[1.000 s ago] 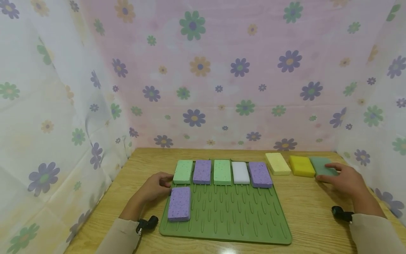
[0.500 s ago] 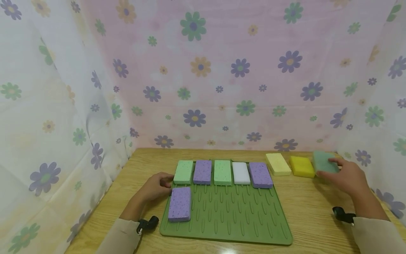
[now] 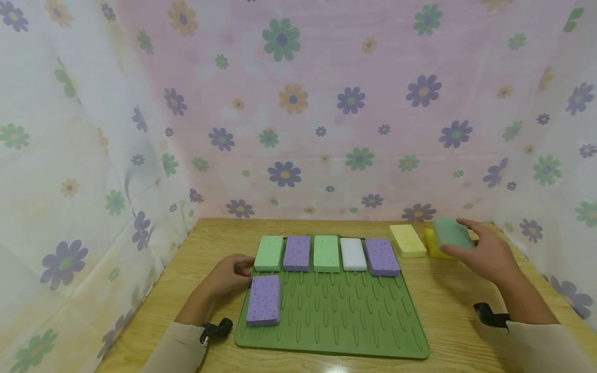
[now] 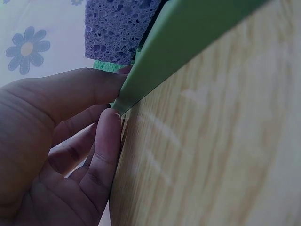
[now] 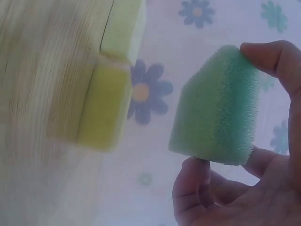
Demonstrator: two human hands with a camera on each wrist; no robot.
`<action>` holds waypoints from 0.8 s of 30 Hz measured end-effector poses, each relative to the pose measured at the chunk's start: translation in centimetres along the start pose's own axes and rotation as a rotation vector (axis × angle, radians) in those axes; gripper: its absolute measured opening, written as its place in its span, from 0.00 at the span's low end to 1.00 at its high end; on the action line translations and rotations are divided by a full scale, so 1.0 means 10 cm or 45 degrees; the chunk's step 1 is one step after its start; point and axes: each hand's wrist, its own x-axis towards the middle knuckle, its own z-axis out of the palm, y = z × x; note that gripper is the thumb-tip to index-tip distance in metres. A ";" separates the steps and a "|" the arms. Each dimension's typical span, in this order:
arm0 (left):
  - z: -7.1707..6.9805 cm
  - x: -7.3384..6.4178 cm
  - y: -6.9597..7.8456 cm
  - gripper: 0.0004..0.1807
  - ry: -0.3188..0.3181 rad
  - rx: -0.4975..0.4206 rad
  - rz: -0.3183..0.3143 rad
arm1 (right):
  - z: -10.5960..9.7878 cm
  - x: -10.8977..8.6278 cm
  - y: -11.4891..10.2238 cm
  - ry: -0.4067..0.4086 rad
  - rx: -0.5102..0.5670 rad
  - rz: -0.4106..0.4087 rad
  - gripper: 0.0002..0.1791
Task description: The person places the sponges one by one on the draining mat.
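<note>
My right hand [image 3: 487, 254] grips a pale green sponge [image 3: 452, 233] between thumb and fingers, held up off the table. In the head view that sponge overlaps a bright yellow sponge [image 3: 431, 247]; the right wrist view has the green sponge [image 5: 216, 108] apart from the yellow sponge [image 5: 104, 106]. At the left edge of a green ridged mat [image 3: 345, 316], my left hand [image 3: 228, 277] pinches the mat's rim, as the left wrist view shows on the mat [image 4: 174, 42]. Closest to it on the mat lie a speckled purple sponge [image 3: 264, 300] and a speckled light green sponge [image 3: 268, 254].
Along the mat's back edge run another purple sponge [image 3: 297, 253], a light green sponge [image 3: 326, 253], a white sponge [image 3: 353, 254] and a tilted purple sponge [image 3: 382, 257]. A cream sponge [image 3: 408, 241] lies on the wooden table [image 3: 448, 311]. Flowered cloth [image 3: 317, 93] encloses the table.
My right hand has lifted the pale green sponge from its place beside the yellow one and carried it left. The left hand stays at the mat's edge.
</note>
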 end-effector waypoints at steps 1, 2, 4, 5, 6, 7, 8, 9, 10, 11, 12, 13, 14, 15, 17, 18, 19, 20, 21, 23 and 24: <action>0.00 -0.01 0.00 0.30 0.000 -0.001 -0.001 | 0.02 -0.01 -0.04 -0.011 0.013 -0.004 0.56; 0.00 -0.01 0.00 0.30 0.001 -0.003 -0.002 | 0.03 -0.01 -0.07 -0.022 0.026 -0.008 0.56; -0.01 -0.01 -0.01 0.30 -0.003 -0.008 -0.004 | 0.06 -0.03 -0.14 -0.038 0.053 -0.014 0.56; -0.01 -0.01 -0.01 0.30 -0.005 -0.010 0.000 | 0.07 -0.04 -0.17 -0.042 0.066 -0.014 0.55; -0.01 -0.01 -0.01 0.30 -0.008 -0.009 0.003 | 0.07 -0.05 -0.20 -0.042 0.074 -0.017 0.55; -0.01 -0.01 -0.01 0.30 -0.012 -0.007 0.009 | 0.08 -0.06 -0.23 -0.044 0.084 -0.017 0.55; -0.01 0.00 -0.01 0.30 -0.011 -0.003 0.014 | 0.09 -0.07 -0.26 -0.041 0.091 -0.020 0.54; -0.01 0.00 -0.02 0.30 -0.014 -0.002 0.021 | 0.10 -0.08 -0.29 -0.039 0.099 -0.023 0.54; -0.01 0.01 -0.02 0.30 -0.014 -0.001 0.024 | 0.11 -0.09 -0.32 -0.035 0.106 -0.026 0.53; -0.01 0.01 -0.02 0.30 -0.013 0.004 0.030 | 0.12 -0.10 -0.35 -0.029 0.106 -0.032 0.53; -0.01 0.01 -0.02 0.30 -0.012 0.005 0.027 | 0.14 -0.11 -0.38 -0.022 0.107 -0.041 0.52; -0.01 0.01 -0.01 0.30 -0.009 0.004 0.025 | 0.15 -0.12 -0.41 -0.013 0.110 -0.054 0.52; -0.01 0.02 -0.01 0.30 -0.005 0.005 0.023 | 0.16 -0.12 -0.44 -0.003 0.111 -0.067 0.51; -0.01 0.02 0.00 0.30 -0.003 0.003 0.018 | 0.18 -0.13 -0.47 0.005 0.113 -0.079 0.51; -0.02 0.02 0.00 0.30 0.001 0.005 0.012 | 0.21 -0.15 -0.54 0.011 0.115 -0.099 0.50; -0.02 0.02 0.01 0.30 0.004 0.004 0.008 | 0.22 -0.16 -0.57 0.015 0.119 -0.110 0.50; -0.02 0.02 0.01 0.30 0.006 0.006 0.008 | 0.24 -0.17 -0.61 0.016 0.120 -0.118 0.50; -0.02 0.01 0.01 0.30 0.005 0.010 0.008 | 0.26 -0.18 -0.64 0.013 0.119 -0.125 0.50; -0.02 0.01 0.00 0.30 0.005 0.012 0.008 | 0.28 -0.19 -0.68 0.014 0.119 -0.132 0.50; -0.01 0.01 -0.01 0.30 0.007 0.014 0.016 | 0.32 -0.21 -0.75 0.017 0.117 -0.152 0.49; -0.01 0.01 -0.01 0.30 0.008 0.014 0.019 | 0.35 -0.22 -0.79 0.017 0.117 -0.161 0.49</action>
